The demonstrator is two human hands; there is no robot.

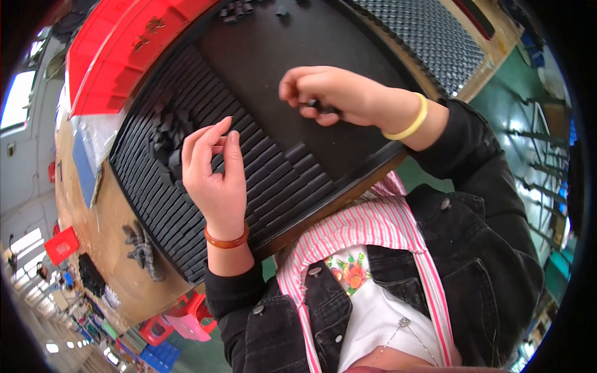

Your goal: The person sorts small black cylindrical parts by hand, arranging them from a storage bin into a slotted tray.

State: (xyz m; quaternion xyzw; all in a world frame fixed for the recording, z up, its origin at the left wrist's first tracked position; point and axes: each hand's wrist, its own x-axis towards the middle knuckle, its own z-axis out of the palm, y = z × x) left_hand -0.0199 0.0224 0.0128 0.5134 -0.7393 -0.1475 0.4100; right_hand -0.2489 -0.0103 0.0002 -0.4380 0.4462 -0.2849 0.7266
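A large black tray [267,50] lies in front of me, its left and near parts lined with tight rows of small black blocks [273,186]. My left hand [214,180] hovers over these rows, thumb and fingers curved but apart, with nothing visible between them. Beside it, a loose heap of black blocks [166,133] rests on top of the rows. My right hand [336,96] is over the bare part of the tray, its fingers curled round a few small black blocks [316,104]. How many it holds is hidden by the fingers.
Red plastic bins [118,50] stand beyond the tray at the far left. More loose black blocks [239,9] lie at its far edge. A panel of dark, shiny studs [429,37] is at the far right. Grey gloves [144,252] lie on the wooden table [118,261] at left.
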